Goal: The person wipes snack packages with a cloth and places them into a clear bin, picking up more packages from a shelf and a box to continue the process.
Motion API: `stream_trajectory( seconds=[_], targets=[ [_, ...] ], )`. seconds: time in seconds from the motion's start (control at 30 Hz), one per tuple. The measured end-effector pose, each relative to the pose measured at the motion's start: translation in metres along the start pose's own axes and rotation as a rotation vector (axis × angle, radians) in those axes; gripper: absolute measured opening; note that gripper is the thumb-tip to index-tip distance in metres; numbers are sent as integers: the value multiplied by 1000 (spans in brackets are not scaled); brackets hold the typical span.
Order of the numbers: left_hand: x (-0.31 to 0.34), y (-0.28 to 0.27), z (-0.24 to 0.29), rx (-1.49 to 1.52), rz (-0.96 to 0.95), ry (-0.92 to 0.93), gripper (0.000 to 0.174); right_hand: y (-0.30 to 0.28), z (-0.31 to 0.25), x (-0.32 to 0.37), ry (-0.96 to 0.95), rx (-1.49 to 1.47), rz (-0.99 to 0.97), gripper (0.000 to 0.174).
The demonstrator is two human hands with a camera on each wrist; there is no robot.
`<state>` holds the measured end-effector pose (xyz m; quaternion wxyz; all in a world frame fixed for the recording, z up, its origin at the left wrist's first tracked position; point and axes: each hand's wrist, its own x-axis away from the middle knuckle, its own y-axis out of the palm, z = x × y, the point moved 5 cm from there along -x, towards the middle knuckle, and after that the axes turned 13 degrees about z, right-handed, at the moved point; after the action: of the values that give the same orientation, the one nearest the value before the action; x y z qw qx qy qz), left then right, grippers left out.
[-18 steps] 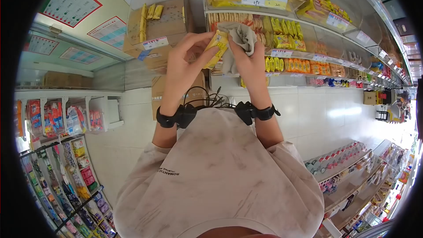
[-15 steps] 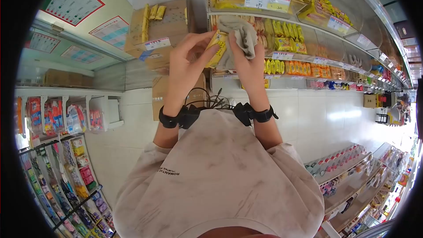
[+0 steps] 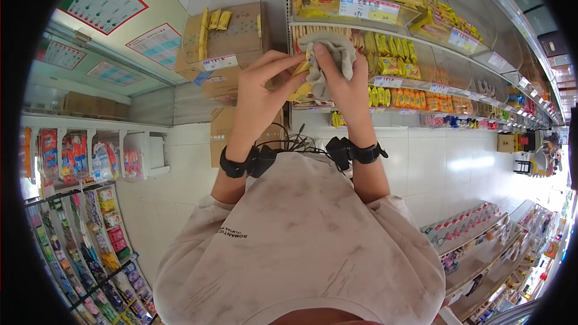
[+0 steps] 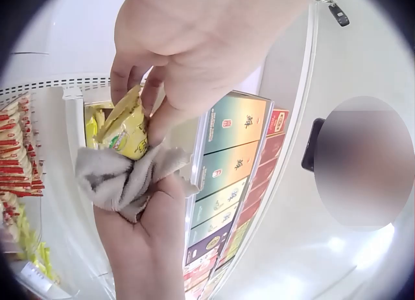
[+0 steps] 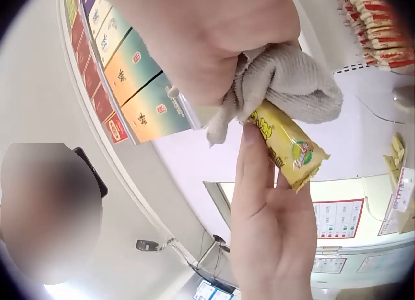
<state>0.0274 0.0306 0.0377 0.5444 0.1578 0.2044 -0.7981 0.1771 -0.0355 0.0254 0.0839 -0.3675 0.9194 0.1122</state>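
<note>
My left hand pinches a small yellow snack packet between thumb and fingers. A crumpled grey cloth, ribbed like knitwear, is bunched in my right hand and wraps over one end of the packet. In the right wrist view, the packet's other end, with a crimped edge and a round green-and-white logo, sticks out past the left fingers. The right thumb presses on top of the cloth. Both hands are held close together in front of the shelves.
Shelves with clear bins of yellow packets stand ahead and to the right. A clear-fronted box holding a few yellow packets is ahead on the left. Cables hang near my shirt. Stacked product boxes show in the left wrist view.
The right hand has brought the cloth over the yellow packet, which is now more covered in the head view. The left hand keeps its pinch, and the head view has shifted slightly.
</note>
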Motion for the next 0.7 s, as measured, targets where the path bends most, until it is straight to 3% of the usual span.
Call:
stream_trajectory(
  seconds=[0.07,0.17,0.27,0.37,0.4,0.53,0.63,0.7],
  targets=[
    [0,1,-4,6,-8,-13,34,1,-1,-1,-108,70,36,25],
    [-5,2,2,154,62,-88,33,0,13,1,210,-167,156,28],
    [-3,-1,-9,154,257,-127,34,19,3,9,320,-478,33,33],
    [-4,-3,12,-144,312,111,35,32,15,18,243,-411,113,35],
    [-7,0,16,-150,314,291,38,33,17,14,265,-477,83,34],
    [-1,6,22,-243,211,296,48,34,19,9,343,-738,137,36],
    [3,11,30,-245,142,391,54,29,2,6,363,-711,61,42],
    [3,9,26,-255,93,340,58,29,3,4,430,-763,39,45]
  ],
)
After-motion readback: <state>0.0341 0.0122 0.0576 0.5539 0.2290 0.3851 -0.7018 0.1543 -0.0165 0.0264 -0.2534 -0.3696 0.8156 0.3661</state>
